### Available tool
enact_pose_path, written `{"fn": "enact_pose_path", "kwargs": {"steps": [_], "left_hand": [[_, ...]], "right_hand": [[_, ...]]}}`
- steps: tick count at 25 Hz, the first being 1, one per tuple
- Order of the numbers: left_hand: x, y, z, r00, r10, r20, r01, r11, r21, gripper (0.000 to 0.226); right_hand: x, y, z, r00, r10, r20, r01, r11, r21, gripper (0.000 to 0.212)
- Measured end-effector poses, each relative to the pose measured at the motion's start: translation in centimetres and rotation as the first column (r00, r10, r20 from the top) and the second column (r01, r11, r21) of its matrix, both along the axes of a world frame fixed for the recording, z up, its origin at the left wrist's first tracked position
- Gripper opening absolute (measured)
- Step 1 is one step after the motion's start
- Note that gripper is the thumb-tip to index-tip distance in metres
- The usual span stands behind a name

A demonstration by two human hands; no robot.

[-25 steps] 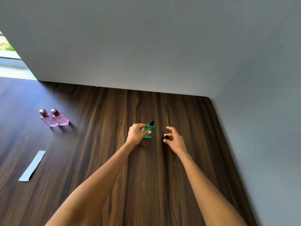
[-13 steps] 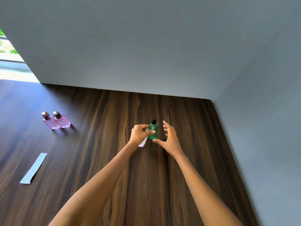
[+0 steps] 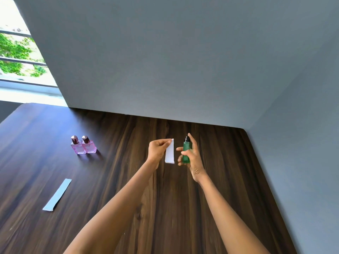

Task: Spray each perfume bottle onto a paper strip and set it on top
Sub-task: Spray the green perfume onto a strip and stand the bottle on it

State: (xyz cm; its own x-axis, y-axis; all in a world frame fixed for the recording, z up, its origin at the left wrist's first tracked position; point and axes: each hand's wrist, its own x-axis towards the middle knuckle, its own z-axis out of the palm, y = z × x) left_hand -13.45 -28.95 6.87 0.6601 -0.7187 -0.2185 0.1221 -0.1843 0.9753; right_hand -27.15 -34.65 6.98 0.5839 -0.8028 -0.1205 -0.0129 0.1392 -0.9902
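Observation:
My right hand (image 3: 192, 158) grips a small green perfume bottle (image 3: 186, 152) upright above the table, with a fingertip on its black spray head. Just left of it, my left hand (image 3: 156, 150) pinches the top end of a white paper strip (image 3: 169, 153), which hangs down facing the bottle. Two pink perfume bottles (image 3: 83, 145) with dark caps stand side by side at the left. Another paper strip (image 3: 57, 194) lies flat on the table at the near left.
The dark wooden table (image 3: 128, 208) meets grey walls at the back and the right, with its rounded corner at the far right. A window shows at the upper left.
The green bottle has passed from my left hand to my right hand and risen off the table. My left hand has picked up the white strip and holds it up beside the bottle.

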Motion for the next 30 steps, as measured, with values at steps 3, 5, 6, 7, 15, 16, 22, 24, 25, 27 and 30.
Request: {"fn": "enact_pose_path", "kwargs": {"steps": [3,5,6,7,15,16,22,24,25,27,30], "left_hand": [[1.2,0.2,0.3,0.989,0.145,-0.005,-0.145,0.989,0.024,0.025],[1.7,0.2,0.4,0.977,0.204,-0.054,-0.202,0.978,0.046,0.033],[2.0,0.1,0.4,0.971,0.224,-0.081,-0.22,0.974,0.055,0.033],[2.3,0.0,0.5,0.966,0.24,-0.095,-0.235,0.97,0.063,0.029],[6.1,-0.9,1.2,0.921,0.359,-0.152,-0.344,0.932,0.116,0.013],[6.6,-1.0,1.2,0.919,0.363,-0.152,-0.347,0.93,0.123,0.012],[8.0,-1.7,0.6,0.91,0.392,-0.137,-0.374,0.917,0.138,0.008],[7.9,-2.0,0.5,0.908,0.393,-0.142,-0.375,0.917,0.138,0.009],[7.9,-2.0,0.5,0.908,0.392,-0.146,-0.373,0.917,0.141,0.01],[7.8,-2.2,0.5,0.905,0.395,-0.156,-0.375,0.916,0.145,0.008],[7.8,-2.3,0.5,0.901,0.401,-0.167,-0.38,0.914,0.145,0.006]], "right_hand": [[0.4,0.2,0.8,0.996,0.041,0.079,-0.045,0.998,0.047,0.059],[1.0,0.4,1.3,0.997,0.072,-0.021,-0.073,0.997,-0.036,0.064],[1.3,0.5,1.6,0.992,0.075,-0.099,-0.084,0.992,-0.094,0.066],[1.6,0.7,1.8,0.981,0.065,-0.182,-0.095,0.982,-0.161,0.069],[3.3,1.6,2.3,0.817,-0.288,-0.499,-0.084,0.797,-0.598,0.076],[3.5,1.5,2.5,0.808,-0.318,-0.496,-0.077,0.778,-0.624,0.075],[4.6,0.9,4.3,0.805,-0.303,-0.51,-0.162,0.715,-0.68,0.07],[5.0,0.8,4.5,0.802,-0.299,-0.518,-0.185,0.7,-0.69,0.066],[5.1,0.8,4.6,0.798,-0.295,-0.525,-0.202,0.69,-0.695,0.065],[5.3,0.8,4.5,0.786,-0.297,-0.542,-0.239,0.663,-0.709,0.064],[5.4,0.8,4.2,0.769,-0.313,-0.557,-0.262,0.641,-0.722,0.064]]}}
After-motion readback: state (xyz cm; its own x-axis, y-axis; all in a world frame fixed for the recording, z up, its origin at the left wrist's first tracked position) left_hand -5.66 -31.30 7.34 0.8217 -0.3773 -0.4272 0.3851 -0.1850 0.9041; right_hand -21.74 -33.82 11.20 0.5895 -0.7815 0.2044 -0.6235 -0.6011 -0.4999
